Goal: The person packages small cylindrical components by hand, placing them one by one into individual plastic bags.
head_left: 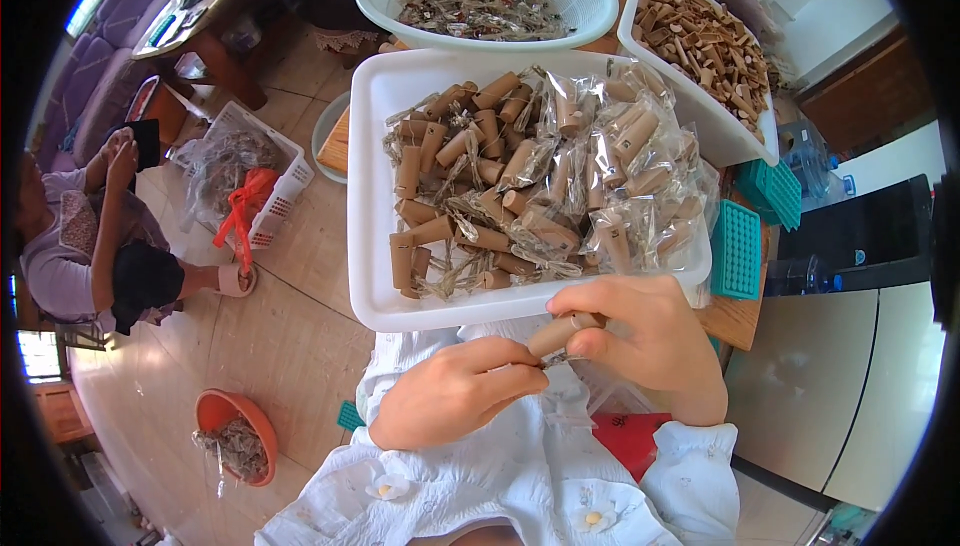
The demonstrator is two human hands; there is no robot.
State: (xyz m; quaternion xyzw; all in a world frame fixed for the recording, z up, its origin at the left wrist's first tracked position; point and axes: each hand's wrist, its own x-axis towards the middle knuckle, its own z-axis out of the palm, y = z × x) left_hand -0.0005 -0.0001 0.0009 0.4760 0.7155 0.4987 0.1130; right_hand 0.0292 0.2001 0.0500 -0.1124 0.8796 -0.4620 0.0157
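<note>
Above my lap, a small tan cylinder (550,337) is held between my two hands. My right hand (650,331) grips its upper end with thumb and fingers. At the lower end, my left hand (455,391) is closed in a pinch; a bit of greyish cord or clear wrap shows by the fingertips, too small to tell which. Just beyond my hands stands a white plastic bin (368,286). Loose tan cylinders (408,171) with cords fill its left part, and cylinders in clear plastic bags (625,146) are heaped on the right.
Behind the bin are a pale round basin (375,1) of small corded pieces and a white tub (740,151) of tan pieces. Teal racks (737,249) stand at right. Left, a seated person (85,236) is near a white basket (292,181); an orange bucket (268,446) stands on the floor.
</note>
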